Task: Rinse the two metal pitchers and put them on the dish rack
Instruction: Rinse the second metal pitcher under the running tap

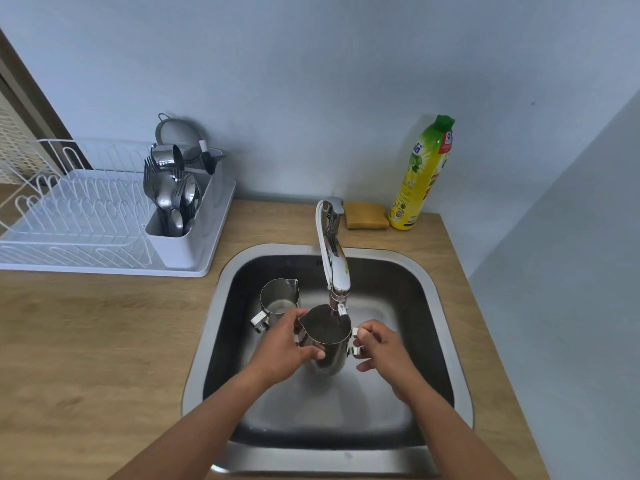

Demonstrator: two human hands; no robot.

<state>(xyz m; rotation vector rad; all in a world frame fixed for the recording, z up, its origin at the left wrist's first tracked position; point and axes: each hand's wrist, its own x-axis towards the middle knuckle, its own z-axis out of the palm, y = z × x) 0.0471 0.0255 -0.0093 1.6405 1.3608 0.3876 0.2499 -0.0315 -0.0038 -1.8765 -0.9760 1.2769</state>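
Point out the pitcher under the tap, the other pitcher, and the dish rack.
held pitcher [325, 336]: head view, inner wall.
second pitcher [277, 296]: head view, inner wall.
dish rack [86, 209]: head view, wire tines.

Polished steel against matt wood and plastic

We saw two shiny stainless-steel pitchers, one held [327, 341] and one standing [278, 299], in a brushed, satin-grey metal sink [429, 292] under a mirror-bright chrome tap [334, 251]. The worktop [86, 341] looked like matt pale wood-grain laminate, the white dish rack [104, 230] was coated wire on smooth plastic, the yellow sponge [367, 215] looked rough, and the yellow-green plastic bottle [420, 174] was glossy.
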